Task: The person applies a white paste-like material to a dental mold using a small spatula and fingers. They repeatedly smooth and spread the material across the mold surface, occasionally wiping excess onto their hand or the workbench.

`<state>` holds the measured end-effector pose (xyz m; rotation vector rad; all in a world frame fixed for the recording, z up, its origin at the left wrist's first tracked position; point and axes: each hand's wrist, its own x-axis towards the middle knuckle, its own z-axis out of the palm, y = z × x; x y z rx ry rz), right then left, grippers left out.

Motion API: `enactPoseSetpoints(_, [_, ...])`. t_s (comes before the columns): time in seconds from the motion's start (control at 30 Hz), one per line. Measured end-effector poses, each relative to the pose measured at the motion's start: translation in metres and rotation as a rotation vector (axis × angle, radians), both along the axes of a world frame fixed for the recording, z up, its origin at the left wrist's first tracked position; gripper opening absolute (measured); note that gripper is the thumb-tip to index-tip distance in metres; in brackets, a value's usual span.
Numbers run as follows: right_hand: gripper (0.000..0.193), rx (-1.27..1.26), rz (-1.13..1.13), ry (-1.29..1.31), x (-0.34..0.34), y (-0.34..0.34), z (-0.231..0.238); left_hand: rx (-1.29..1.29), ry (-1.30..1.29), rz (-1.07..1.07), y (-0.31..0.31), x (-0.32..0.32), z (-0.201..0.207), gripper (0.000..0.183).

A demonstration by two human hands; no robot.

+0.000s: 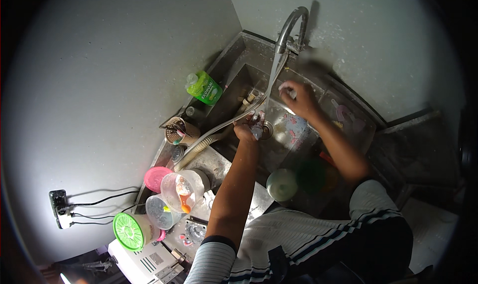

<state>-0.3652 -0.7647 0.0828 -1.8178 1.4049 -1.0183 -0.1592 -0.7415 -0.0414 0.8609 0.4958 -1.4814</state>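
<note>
Water runs from the curved metal faucet (pixel 291 27) into a steel sink (pixel 234 92). My left hand (pixel 247 128) is under the stream near the drain, palm up with its fingers apart. White suds and a wet greyish shine cover its fingers and palm. Over the right side of the basin, my right hand (pixel 300 102) is raised with curled fingers and whitish patches at the fingertips. Whether it pinches anything is too small to tell. A flexible hose (pixel 239 115) crosses the sink just beyond my left hand.
A green soap pouch (pixel 204 88) stands on the sink's left rim, near a woven cup of utensils (pixel 180 130). Clear plastic tubs (pixel 172 189), a pink lid (pixel 157 178) and a green-lidded container (pixel 130 231) crowd the left counter. A pale round container (pixel 282 184) sits close to my body.
</note>
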Motion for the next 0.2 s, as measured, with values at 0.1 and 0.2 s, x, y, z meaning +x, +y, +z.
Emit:
enactPoseSetpoints(0.1, [0.028, 0.174, 0.119, -0.061, 0.054, 0.039, -0.015, 0.062, -0.146, 0.003, -0.016, 0.022, -0.034, 0.081])
enactPoseSetpoints(0.2, [0.055, 0.182, 0.188, 0.058, 0.081, 0.072, -0.063, 0.112, -0.192, -0.047, -0.029, -0.008, -0.019, 0.082])
